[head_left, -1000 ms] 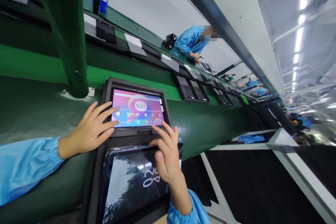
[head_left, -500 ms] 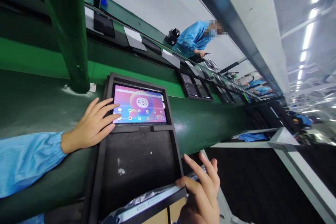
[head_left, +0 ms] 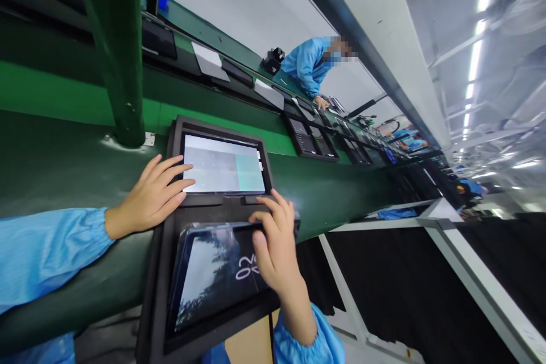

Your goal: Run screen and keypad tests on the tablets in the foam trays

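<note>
A black two-compartment tray (head_left: 162,273) lies in front of me on the green bench. The far compartment holds a tablet (head_left: 213,162) whose lit screen is mostly white, with a pale green block at right. My left hand (head_left: 153,196) is spread open at its left edge, fingertips over the screen. In the near compartment lies a second tablet (head_left: 213,278), its dark screen showing large digits and a reflection. My right hand (head_left: 275,233) is over its far right corner, fingers bent and apart; whether the fingertips touch it is unclear.
A green post (head_left: 117,51) rises at the left. Beyond the bench runs a line with more tablets in trays (head_left: 311,136) and pale sheets (head_left: 209,60). A person in blue (head_left: 309,62) works across it. A white frame (head_left: 341,273) stands at right.
The near tablet has gone from standing on edge at the tray's front to lying in the near compartment. My right hand has moved away from me. The far screen changed from home screen to white.
</note>
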Available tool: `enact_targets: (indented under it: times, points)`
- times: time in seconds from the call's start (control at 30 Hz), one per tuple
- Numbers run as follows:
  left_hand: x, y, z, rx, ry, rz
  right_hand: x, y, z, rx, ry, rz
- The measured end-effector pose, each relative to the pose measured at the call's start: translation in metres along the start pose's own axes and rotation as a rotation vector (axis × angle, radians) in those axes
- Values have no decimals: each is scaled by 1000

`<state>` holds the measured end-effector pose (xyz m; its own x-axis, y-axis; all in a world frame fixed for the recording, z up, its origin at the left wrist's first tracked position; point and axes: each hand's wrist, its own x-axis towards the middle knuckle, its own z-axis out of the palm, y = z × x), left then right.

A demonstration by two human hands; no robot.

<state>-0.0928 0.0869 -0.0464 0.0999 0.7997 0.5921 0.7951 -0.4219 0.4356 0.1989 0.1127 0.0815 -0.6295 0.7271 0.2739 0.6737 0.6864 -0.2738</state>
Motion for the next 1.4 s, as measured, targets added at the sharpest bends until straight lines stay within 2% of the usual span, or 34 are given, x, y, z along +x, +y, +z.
enact_targets:
  times: [0.17, 0.23, 0.3, 0.4, 0.53, 0.63, 0.8, 0.9, 0.93, 1.0, 1.1, 1.17, 1.27, 1.4]
  points:
    - [-2, -4, 2, 19, 14, 27, 39, 7, 42, -29, -247, 41]
    - [-3, -6, 3, 15, 8, 31, 44, 8, 46, -28, -308, 32]
    - [-3, -6, 3, 2, 10, 34, 40, 10, 38, -1, -309, 15]
    - [-4, -5, 3, -21, 10, 24, 21, 16, 13, 59, -208, 15]
    - [-6, -5, 5, -33, 5, 28, -18, 28, -15, 77, -57, 87]
    - [-6, -6, 6, -37, 12, 38, -48, 36, -22, 59, 20, 161]
    - [-6, -6, 6, -44, 21, 54, -91, 41, -19, 58, 81, 257]
    - [-7, -5, 6, -60, 27, 42, -110, 34, -15, 93, 60, 263]
    - [-7, -4, 7, -66, 28, 35, -114, 31, -14, 126, 14, 242]
    - [-8, -4, 8, -73, 23, 16, -118, 25, -12, 196, -167, 193]
    - [-9, -4, 9, -71, 15, 17, -107, 27, -8, 199, -494, 174]
    - [-9, -5, 10, -60, 7, 18, -90, 35, -3, 114, -550, 206]
    - [-8, -6, 9, -41, 5, -16, -58, 47, 6, 9, -361, 277]
    - [-6, -11, 10, -61, 15, -101, -17, 60, 16, 104, -139, 242]
